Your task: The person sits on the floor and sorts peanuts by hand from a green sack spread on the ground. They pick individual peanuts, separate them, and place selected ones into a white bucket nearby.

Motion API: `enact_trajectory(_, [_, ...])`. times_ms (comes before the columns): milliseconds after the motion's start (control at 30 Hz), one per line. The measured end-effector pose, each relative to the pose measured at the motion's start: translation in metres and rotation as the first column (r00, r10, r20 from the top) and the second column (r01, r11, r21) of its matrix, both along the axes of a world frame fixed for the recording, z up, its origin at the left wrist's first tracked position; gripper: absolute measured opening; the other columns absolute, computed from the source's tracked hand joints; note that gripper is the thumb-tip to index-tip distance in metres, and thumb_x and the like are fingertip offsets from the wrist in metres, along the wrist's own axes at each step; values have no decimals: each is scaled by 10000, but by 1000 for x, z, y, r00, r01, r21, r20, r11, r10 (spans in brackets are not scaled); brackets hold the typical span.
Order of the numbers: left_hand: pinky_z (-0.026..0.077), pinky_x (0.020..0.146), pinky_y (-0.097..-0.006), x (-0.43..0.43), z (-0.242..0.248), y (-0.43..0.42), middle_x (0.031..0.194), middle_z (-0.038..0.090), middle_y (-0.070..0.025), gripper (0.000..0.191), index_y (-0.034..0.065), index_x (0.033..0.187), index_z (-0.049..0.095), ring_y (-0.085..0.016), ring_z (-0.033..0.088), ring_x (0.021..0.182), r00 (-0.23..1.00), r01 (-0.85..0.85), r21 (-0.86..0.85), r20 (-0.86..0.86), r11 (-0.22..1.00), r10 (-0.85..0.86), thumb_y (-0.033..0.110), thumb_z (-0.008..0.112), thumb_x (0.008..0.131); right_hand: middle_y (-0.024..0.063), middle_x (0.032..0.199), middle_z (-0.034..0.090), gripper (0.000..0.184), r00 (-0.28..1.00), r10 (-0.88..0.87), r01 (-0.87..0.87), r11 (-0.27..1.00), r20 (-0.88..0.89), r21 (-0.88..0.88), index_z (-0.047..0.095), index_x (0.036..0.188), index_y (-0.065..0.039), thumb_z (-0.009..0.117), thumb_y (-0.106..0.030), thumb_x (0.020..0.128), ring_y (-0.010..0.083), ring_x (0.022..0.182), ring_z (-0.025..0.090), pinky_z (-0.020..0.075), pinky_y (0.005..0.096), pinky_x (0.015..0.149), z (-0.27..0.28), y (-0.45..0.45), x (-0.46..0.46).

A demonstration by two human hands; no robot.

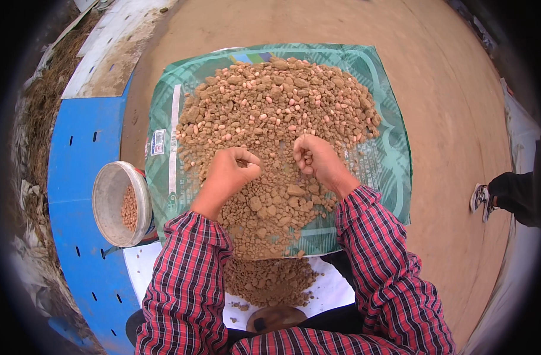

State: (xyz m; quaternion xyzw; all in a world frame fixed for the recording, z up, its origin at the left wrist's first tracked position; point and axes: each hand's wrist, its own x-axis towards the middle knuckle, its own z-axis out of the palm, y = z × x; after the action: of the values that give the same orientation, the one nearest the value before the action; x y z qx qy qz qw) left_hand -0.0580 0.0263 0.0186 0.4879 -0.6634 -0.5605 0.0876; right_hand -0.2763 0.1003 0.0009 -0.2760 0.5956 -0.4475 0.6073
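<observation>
A broad heap of brown soil clods mixed with pink peanut kernels (270,100) covers a green printed plastic sheet (392,153). My left hand (230,175) hovers over the heap's near left part, fingers curled and thumb close to the index finger. Whatever lies inside that curl is hidden. To its right, my right hand (321,162) is bent inward with small pinkish kernels showing in its curled fingers. Between and below the hands lie mostly bare soil clods (270,208), with few kernels among them.
Left of the sheet, a white plastic bucket (102,208) holds peanut kernels (129,208). Below the sheet's near edge, loose soil (270,279) is piled on a white sheet (334,279). Blue slotted panels (86,168) run along the left. A person's foot (479,198) stands at the right.
</observation>
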Motion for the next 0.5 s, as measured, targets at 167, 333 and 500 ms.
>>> enact_trajectory(167, [483,680,-269,50,-5,2,886,604,-69,169,-32,977,625,-143,556,775,672,-128,690,-468,713,574,76,537,881,166,786,674,234,367,162,-348,937,-916,26,632,874,-21,567,-242,915,331,709,654,509,448,681,-11,-14,36])
enact_trajectory(333, [459,628,-240,63,-13,6,864,607,-35,194,-6,989,662,-124,512,680,790,-387,424,-305,819,531,126,554,896,150,764,658,246,625,193,-292,956,-756,3,620,914,-5,571,-245,905,270,723,641,492,396,667,-10,-17,25])
enact_trajectory(500, [515,686,-388,44,-24,3,893,684,-89,139,69,889,737,-283,645,769,961,-48,-581,196,813,197,188,691,834,36,781,561,260,931,98,-95,995,-352,26,577,871,-5,554,-257,933,128,734,506,442,317,672,-11,-13,17])
